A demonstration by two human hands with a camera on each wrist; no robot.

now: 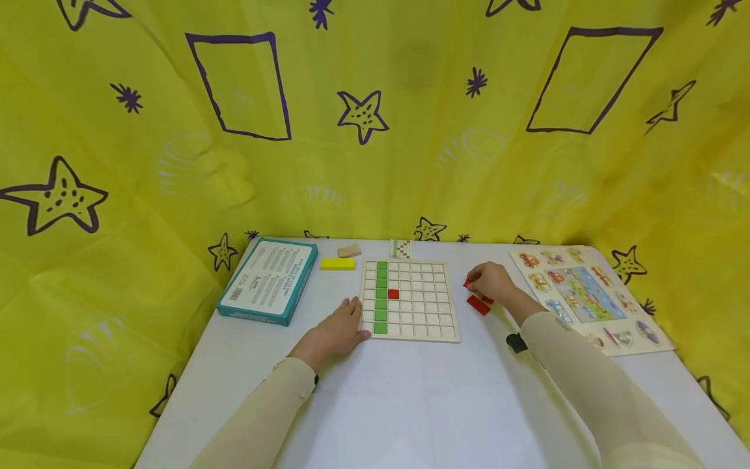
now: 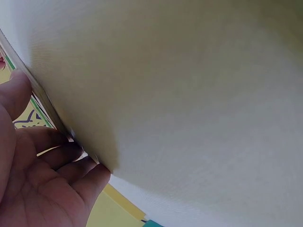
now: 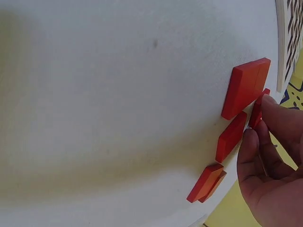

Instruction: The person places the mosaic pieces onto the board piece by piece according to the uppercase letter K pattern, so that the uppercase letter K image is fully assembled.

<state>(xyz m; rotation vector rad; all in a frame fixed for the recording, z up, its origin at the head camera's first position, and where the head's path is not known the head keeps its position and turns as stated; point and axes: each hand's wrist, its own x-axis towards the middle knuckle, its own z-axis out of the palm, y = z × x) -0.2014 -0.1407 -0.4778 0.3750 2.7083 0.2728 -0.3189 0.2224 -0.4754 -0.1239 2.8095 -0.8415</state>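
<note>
A wooden grid board (image 1: 420, 312) lies flat on the white table. Green square tiles (image 1: 381, 293) run down its second column, with one red tile (image 1: 393, 294) a column to their right. Along the board's left edge rests my left hand (image 1: 335, 331), fingers extended, thumb by the near corner. Right of the board, my right hand (image 1: 492, 284) pinches a small red tile (image 3: 257, 111) between thumb and fingertips. Close by on the table lie several more red tiles (image 3: 231, 137), some side by side or overlapping.
Behind the board stands a small pattern card (image 1: 402, 249). Yellow tiles (image 1: 337, 264) and a plain wooden block (image 1: 349, 251) lie at the back left, near a teal box (image 1: 266, 280). A picture puzzle board (image 1: 592, 296) lies at the right. A yellow curtain (image 1: 410, 176) hangs behind.
</note>
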